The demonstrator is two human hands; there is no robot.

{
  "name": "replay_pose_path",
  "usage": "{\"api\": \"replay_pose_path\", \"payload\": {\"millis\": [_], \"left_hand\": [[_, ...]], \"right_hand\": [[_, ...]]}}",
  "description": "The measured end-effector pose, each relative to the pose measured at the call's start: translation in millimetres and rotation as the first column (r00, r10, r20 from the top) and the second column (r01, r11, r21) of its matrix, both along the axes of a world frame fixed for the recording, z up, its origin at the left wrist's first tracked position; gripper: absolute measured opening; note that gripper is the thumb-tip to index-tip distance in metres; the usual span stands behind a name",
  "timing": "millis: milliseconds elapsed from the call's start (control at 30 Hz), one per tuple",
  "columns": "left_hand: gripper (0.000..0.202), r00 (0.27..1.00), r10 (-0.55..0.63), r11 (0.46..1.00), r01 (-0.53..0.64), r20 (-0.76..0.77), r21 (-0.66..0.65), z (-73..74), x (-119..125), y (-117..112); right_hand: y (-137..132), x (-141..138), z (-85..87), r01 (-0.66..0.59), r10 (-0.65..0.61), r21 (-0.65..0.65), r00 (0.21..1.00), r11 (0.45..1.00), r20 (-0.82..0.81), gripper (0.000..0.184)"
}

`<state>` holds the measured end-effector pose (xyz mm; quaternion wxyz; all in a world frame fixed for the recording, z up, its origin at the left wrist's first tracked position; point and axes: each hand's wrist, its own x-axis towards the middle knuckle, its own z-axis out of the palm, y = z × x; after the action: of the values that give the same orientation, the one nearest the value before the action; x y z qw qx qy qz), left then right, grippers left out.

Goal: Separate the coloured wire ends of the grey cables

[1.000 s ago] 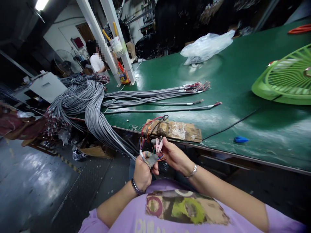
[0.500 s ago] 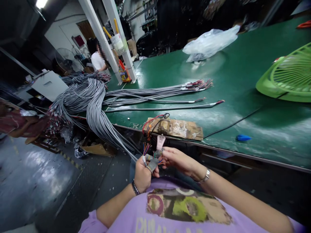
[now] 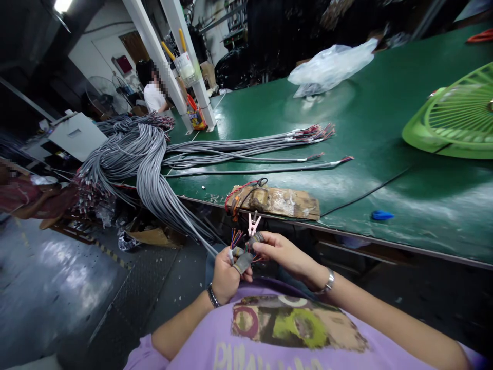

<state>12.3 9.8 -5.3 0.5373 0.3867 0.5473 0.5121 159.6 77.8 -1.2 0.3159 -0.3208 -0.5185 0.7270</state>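
My left hand (image 3: pixel 225 277) is closed around the stripped end of a grey cable (image 3: pixel 210 250), with grey covers on its thumb and a finger. Thin coloured wires (image 3: pixel 236 237) fan out above that grip. Close beside it, my right hand (image 3: pixel 287 254) pinches some of the coloured wires between thumb and a covered fingertip; the exact hold is partly hidden. Just above the fingers, a pink clothespin (image 3: pixel 253 224) hangs at the table edge by a wooden board (image 3: pixel 290 203) that has red and black leads and a brownish lump on it.
A big bundle of grey cables (image 3: pixel 150 169) drapes off the green table (image 3: pixel 370 123); more cables (image 3: pixel 246 149) lie along it. To the right are a green fan (image 3: pixel 427 123), a blue cap-like piece (image 3: pixel 382 215) and a black cord (image 3: pixel 365 191). Behind lies a plastic bag (image 3: pixel 333 67). Two people are at the left.
My right fingers have shifted slightly, and the wires in my left hand lean more to the right. The clothespin shows at a different angle. The view has moved a little.
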Motion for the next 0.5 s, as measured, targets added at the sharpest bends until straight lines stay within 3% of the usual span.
{"api": "replay_pose_path", "payload": {"millis": [133,333,500], "left_hand": [[0.034,1.000,-0.018,1.000,0.018,-0.012,-0.015,0.2,0.0,1.5],[0.033,0.987,-0.145,0.986,0.139,-0.065,-0.090,9.6,0.4,4.2],[0.034,0.999,-0.037,0.999,0.037,0.001,-0.015,7.6,1.8,1.6]], "right_hand": [[-0.9,-2.3,-1.6,-0.014,0.015,0.031,1.000,0.999,-0.021,0.026],[-4.2,-3.6,0.5,0.008,-0.006,0.070,1.000,0.998,-0.027,0.024],[-6.3,-7.2,-3.7,0.147,-0.158,-0.114,0.982,0.983,-0.099,0.025]]}}
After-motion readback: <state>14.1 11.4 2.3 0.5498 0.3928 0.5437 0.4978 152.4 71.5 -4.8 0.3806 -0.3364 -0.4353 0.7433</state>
